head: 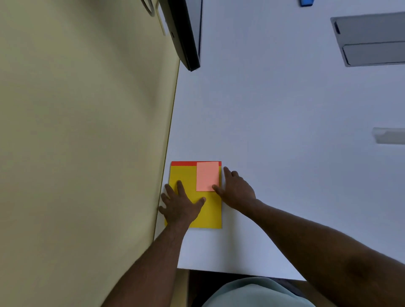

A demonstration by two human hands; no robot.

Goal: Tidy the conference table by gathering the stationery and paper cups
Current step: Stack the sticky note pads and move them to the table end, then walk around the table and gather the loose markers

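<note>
A yellow notepad with a red top strip lies flat on the white table, close to its left edge. A smaller pink sticky pad rests on the notepad's upper right corner. My left hand lies flat on the yellow notepad's left half, fingers spread. My right hand rests at the notepad's right edge, thumb touching the pink pad's lower right corner, fingers on the table. Neither hand grips anything.
A pale yellow wall runs along the table's left edge. A dark screen edge juts in at the top. A grey cable hatch sits top right, a blue item at the far top, a pale object at right.
</note>
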